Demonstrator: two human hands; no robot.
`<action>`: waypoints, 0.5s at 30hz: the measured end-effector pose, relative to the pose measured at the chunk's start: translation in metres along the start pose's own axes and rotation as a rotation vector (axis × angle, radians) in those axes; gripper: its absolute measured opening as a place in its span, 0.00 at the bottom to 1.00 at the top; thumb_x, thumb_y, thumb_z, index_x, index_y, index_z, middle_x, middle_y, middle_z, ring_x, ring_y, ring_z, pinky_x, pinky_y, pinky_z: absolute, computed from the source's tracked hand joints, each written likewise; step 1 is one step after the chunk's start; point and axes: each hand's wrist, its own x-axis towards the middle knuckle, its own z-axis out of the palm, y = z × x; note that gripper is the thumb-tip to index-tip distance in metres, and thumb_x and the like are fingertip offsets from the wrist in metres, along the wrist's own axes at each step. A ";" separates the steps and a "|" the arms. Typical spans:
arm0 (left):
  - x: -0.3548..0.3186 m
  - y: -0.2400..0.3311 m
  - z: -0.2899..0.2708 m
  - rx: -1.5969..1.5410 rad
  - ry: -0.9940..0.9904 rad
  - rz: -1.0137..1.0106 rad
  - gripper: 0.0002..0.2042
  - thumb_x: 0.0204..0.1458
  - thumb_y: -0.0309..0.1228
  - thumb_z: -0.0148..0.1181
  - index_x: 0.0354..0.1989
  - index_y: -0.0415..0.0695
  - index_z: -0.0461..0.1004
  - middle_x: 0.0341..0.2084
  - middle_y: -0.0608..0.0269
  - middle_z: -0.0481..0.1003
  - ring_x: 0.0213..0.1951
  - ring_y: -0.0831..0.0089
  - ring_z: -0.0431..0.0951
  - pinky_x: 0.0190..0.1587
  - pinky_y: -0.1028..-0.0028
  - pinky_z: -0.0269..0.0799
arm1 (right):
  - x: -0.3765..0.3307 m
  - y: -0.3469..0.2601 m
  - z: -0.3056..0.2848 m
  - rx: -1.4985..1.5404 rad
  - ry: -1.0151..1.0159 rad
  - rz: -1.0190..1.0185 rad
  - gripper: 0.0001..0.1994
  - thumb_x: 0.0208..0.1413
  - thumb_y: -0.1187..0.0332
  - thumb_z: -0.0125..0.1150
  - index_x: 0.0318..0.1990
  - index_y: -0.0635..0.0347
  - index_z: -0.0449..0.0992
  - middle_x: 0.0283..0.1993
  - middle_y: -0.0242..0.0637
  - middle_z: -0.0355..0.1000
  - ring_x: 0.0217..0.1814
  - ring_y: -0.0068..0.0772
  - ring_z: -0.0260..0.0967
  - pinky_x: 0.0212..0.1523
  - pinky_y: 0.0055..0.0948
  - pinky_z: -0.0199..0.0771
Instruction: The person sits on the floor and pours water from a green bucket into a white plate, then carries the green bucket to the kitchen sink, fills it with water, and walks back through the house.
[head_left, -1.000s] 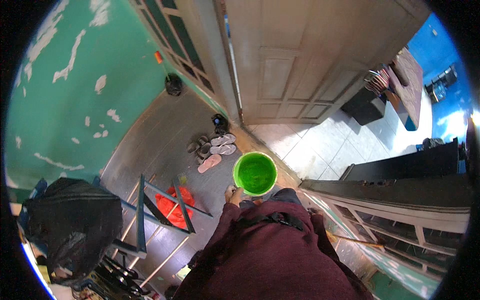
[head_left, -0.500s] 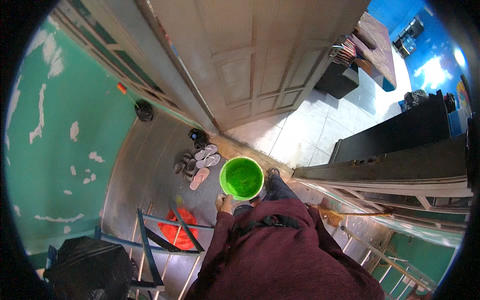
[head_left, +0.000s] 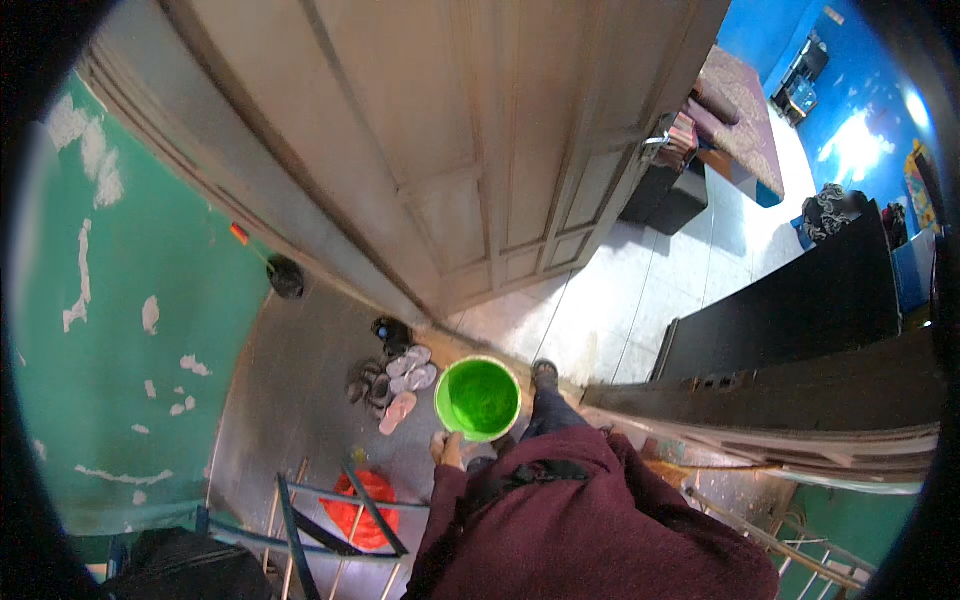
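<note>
The left grip clasped the bucket by its rim, near the floor edge by the door and slippers. The right grip was hidden; I couldn't tell its state.

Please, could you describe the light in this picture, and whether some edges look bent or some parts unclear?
Head view: glare whitens part of the blue wall and the floor tiles, with shadow beside the open door; head view: fisheye distortion curves the door frame, and black fills the corners; head view: the green bucket reads clearly, but the left hand lacks fine detail.
</note>
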 end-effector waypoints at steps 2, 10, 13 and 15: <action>-0.003 0.001 0.019 -0.006 0.025 -0.026 0.10 0.42 0.25 0.55 0.21 0.42 0.58 0.24 0.64 0.60 0.27 0.70 0.67 0.33 0.56 0.77 | 0.037 0.029 -0.003 -0.099 -0.017 0.061 0.12 0.46 0.61 0.57 0.34 0.56 0.78 0.34 0.43 0.74 0.36 0.35 0.71 0.36 0.35 0.68; 0.019 -0.005 0.068 0.007 0.133 -0.038 0.08 0.38 0.23 0.56 0.25 0.38 0.62 0.23 0.60 0.63 0.26 0.66 0.69 0.26 0.61 0.78 | 0.155 0.068 -0.033 0.038 -0.123 0.297 0.15 0.48 0.55 0.55 0.36 0.54 0.76 0.39 0.41 0.73 0.39 0.36 0.71 0.38 0.35 0.70; 0.037 -0.016 0.049 0.263 0.207 0.013 0.09 0.38 0.24 0.56 0.26 0.35 0.63 0.25 0.54 0.67 0.24 0.62 0.71 0.24 0.60 0.78 | 0.194 0.014 -0.028 -0.411 -0.195 0.208 0.19 0.47 0.49 0.51 0.42 0.47 0.76 0.46 0.34 0.72 0.47 0.32 0.68 0.46 0.29 0.68; 0.064 -0.024 0.130 0.235 0.018 -0.014 0.09 0.38 0.24 0.56 0.27 0.35 0.63 0.26 0.53 0.68 0.24 0.61 0.72 0.24 0.60 0.78 | 0.222 0.130 -0.110 -0.480 -0.257 -0.192 0.21 0.47 0.46 0.48 0.42 0.45 0.76 0.48 0.34 0.71 0.51 0.30 0.65 0.49 0.26 0.66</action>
